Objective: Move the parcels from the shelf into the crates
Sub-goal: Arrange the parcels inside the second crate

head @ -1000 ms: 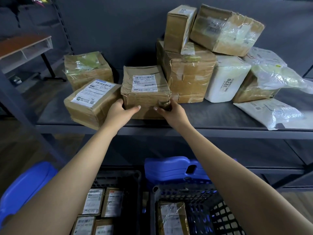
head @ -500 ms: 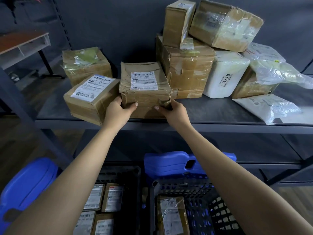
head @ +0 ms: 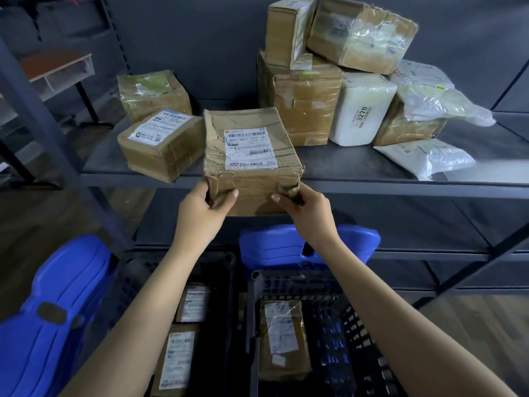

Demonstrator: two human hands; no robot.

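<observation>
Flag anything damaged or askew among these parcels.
The brown box held by the left hand and right hand is creased on top, its corner by the right hand crushed. Atop the large box behind, the plastic-wrapped box sits tilted.

Dark grey wall (head: 186, 38) is shown behind — wooden floor (head: 37, 224) below; a wood-topped desk (head: 54, 64) is placed left.
</observation>
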